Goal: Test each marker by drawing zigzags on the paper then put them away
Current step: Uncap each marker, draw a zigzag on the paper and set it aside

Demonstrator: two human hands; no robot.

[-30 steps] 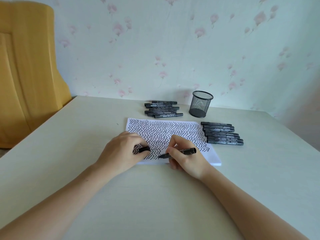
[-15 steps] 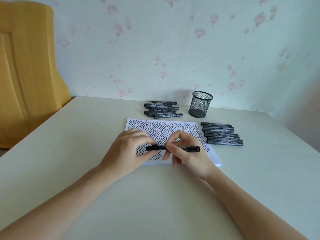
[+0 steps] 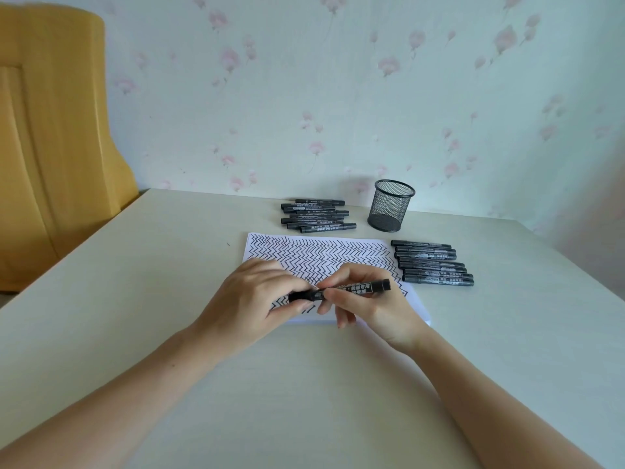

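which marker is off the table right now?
The marker held over the paper, gripped by both the left hand and right hand; all others lie in piles.

Your hands cover the paper [image 3: 324,255] near edge and mid-marker [image 3: 358,287]; cap seam not visible. Marker label print too small to read.

This looks like a room in a home. Beyond the grip, the wall [image 3: 338,96] is papered in pale green with faint pink flowers, a domestic pattern rather than an office or workshop finish. Far left of the grip stands a yellow wooden panel [image 3: 50,130] with a curved edge, like household furniture. The pale bench [image 3: 135,299] is plain and smooth, and beyond and right of the grip sits a black mesh pen holder [image 3: 390,206], giving it the air of a home study corner.
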